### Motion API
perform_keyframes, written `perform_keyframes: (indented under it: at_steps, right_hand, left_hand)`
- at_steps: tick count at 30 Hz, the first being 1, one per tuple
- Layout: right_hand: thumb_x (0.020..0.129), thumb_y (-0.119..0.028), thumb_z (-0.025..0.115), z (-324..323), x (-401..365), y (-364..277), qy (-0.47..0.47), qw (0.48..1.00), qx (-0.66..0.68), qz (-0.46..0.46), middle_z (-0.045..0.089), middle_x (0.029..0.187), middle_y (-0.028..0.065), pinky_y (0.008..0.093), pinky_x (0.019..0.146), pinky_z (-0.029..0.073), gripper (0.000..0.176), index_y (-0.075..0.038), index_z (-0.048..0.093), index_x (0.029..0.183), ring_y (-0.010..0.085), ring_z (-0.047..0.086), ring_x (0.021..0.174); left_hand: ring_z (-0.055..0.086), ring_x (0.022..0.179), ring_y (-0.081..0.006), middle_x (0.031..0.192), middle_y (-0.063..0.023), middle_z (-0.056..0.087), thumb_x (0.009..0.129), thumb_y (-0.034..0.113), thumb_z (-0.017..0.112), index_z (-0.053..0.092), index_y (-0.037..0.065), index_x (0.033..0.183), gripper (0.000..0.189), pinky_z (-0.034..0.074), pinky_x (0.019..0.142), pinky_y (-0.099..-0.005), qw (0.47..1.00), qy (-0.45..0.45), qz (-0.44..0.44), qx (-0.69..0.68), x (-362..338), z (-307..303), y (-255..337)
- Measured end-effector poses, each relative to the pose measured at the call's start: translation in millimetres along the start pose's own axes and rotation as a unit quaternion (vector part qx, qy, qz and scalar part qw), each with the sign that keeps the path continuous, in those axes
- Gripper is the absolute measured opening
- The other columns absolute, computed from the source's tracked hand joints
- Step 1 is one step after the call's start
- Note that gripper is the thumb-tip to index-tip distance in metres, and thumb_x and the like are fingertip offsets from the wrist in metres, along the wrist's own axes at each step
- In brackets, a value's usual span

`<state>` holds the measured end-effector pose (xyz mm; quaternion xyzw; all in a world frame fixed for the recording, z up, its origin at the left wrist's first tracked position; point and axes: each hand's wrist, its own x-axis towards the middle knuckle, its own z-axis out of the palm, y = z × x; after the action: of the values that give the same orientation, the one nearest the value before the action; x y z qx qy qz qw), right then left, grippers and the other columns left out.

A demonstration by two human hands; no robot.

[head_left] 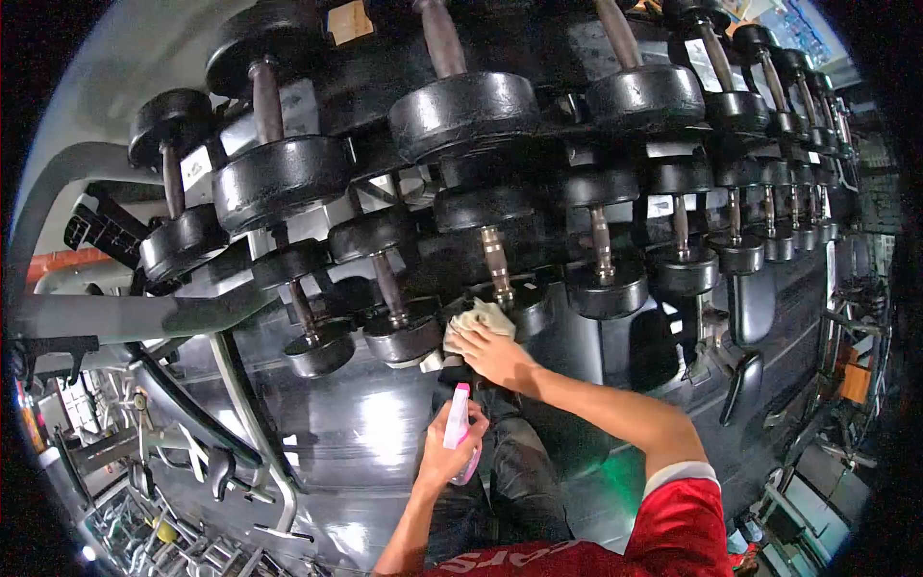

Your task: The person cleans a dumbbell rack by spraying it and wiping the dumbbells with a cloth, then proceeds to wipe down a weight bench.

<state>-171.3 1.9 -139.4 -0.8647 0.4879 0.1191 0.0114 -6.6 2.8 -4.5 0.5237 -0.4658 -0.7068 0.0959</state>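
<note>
My right hand presses a crumpled cream cloth against the near end of a black dumbbell on the lower rack row. The cloth covers part of that weight head, and its metal handle shows above. Lower down, in front of my legs, my left hand is wrapped round a spray bottle with a white and pink trigger head and pinkish liquid. The bottle stands upright in the grip, apart from the dumbbells. Just left of the cloth is another black dumbbell.
Larger dumbbells fill the upper row, and both rows run off to the right. A grey machine frame stands at the left. Black padded seats lie beyond the rack at right. Dark flooring reflects light below.
</note>
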Motion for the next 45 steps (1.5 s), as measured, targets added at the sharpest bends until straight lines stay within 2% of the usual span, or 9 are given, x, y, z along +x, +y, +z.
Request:
perform_keyframes:
  at_steps: [9, 15, 18, 21, 23, 25, 28, 35, 45]
  right_hand:
    - [0.087, -0.009, 0.051, 42, -74, 5, 0.285, 0.849, 0.329, 0.299, 0.045, 0.136, 0.0168, 0.0474, 0.107, 0.031, 0.03, -0.01, 0.058, 0.115, 0.0349, 0.041, 0.128]
    - [0.099, -0.025, 0.04, 92, -50, 9, 0.353, 0.342, 0.609, 0.622, 0.06, 0.116, 0.0134, 0.0324, 0.094, 0.041, 0.039, 0.004, 0.05, 0.122, 0.0221, 0.056, 0.107]
    - [0.099, -0.027, 0.039, 129, -59, 21, 0.301, 0.106, 0.799, 0.51, 0.059, 0.118, 0.0086, 0.0325, 0.095, 0.041, 0.039, 0.0, 0.054, 0.121, 0.0192, 0.056, 0.107]
    - [0.099, -0.027, 0.04, 121, -63, 29, 0.264, 0.036, 0.837, 0.479, 0.059, 0.119, 0.008, 0.0329, 0.096, 0.042, 0.036, -0.003, 0.055, 0.121, 0.0187, 0.055, 0.107]
    - [0.099, -0.025, 0.04, 114, -56, 25, 0.262, 0.062, 0.816, 0.512, 0.059, 0.118, 0.0073, 0.0321, 0.095, 0.042, 0.038, 0.002, 0.053, 0.122, 0.0172, 0.055, 0.106]
    - [0.097, -0.024, 0.046, 116, -46, 7, 0.38, 0.325, 0.579, 0.644, 0.062, 0.099, 0.0052, 0.032, 0.08, 0.046, 0.036, 0.004, 0.054, 0.119, 0.0175, 0.058, 0.088]
    - [0.096, -0.017, 0.049, 51, -49, 0, 0.344, 0.423, 0.524, 0.655, 0.065, 0.107, 0.0164, 0.0321, 0.081, 0.046, 0.03, 0.004, 0.055, 0.117, 0.0239, 0.062, 0.094]
    - [0.077, -0.002, 0.058, -8, -39, -17, 0.26, 0.841, 0.288, 0.378, 0.054, 0.131, 0.0075, 0.0509, 0.108, 0.028, 0.041, -0.014, 0.063, 0.115, 0.0297, 0.044, 0.128]
    - [0.085, -0.022, 0.053, -4, 31, -2, -0.039, 0.999, -0.032, 0.0, 0.054, 0.128, 0.0052, 0.0527, 0.107, 0.024, 0.029, -0.012, 0.069, 0.105, 0.0282, 0.036, 0.13]
  left_hand:
    - [0.056, 0.057, -0.0087, 0.08, -0.0025, 0.06, 0.082, 0.005, 0.067, 0.055, 0.004, 0.097, 0.019, 0.045, 0.05, -0.0243, 1.0, 0.009, 0.01, 0.003, 12, -12, 6]
    - [0.056, 0.057, -0.0086, 0.079, -0.0025, 0.059, 0.083, 0.005, 0.067, 0.055, 0.003, 0.098, 0.019, 0.046, 0.052, -0.0243, 0.999, 0.012, 0.006, 0.034, 13, -16, 3]
    - [0.056, 0.057, -0.0087, 0.079, -0.0025, 0.059, 0.083, 0.006, 0.066, 0.054, 0.003, 0.098, 0.02, 0.046, 0.052, -0.0244, 0.999, 0.0, 0.0, 0.036, 13, -14, 4]
    - [0.056, 0.057, -0.0089, 0.079, -0.0026, 0.06, 0.083, 0.006, 0.066, 0.054, 0.003, 0.099, 0.02, 0.046, 0.052, -0.0245, 0.999, -0.014, 0.007, 0.051, 12, -12, 3]
    - [0.056, 0.057, -0.009, 0.079, -0.0025, 0.06, 0.083, 0.005, 0.066, 0.054, 0.003, 0.099, 0.02, 0.046, 0.052, -0.0245, 0.998, -0.019, 0.005, 0.056, 12, -12, 1]
    - [0.056, 0.057, -0.0089, 0.079, -0.0024, 0.06, 0.083, 0.004, 0.065, 0.054, 0.003, 0.099, 0.019, 0.045, 0.051, -0.0245, 0.998, -0.015, 0.003, 0.055, 12, -12, -2]
    - [0.057, 0.057, -0.0089, 0.079, -0.0022, 0.06, 0.083, 0.003, 0.065, 0.054, 0.004, 0.099, 0.019, 0.046, 0.051, -0.0244, 0.999, -0.015, 0.006, 0.044, 12, -13, -6]
    - [0.057, 0.058, -0.0091, 0.08, -0.0027, 0.06, 0.083, 0.003, 0.065, 0.053, 0.003, 0.1, 0.021, 0.046, 0.051, -0.0249, 1.0, 0.011, -0.007, 0.003, 9, -16, -4]
    - [0.056, 0.06, -0.0092, 0.083, -0.0046, 0.059, 0.083, 0.001, 0.062, 0.053, 0.002, 0.098, 0.017, 0.048, 0.055, -0.025, 0.998, 0.066, 0.012, 0.002, -10, -24, -13]
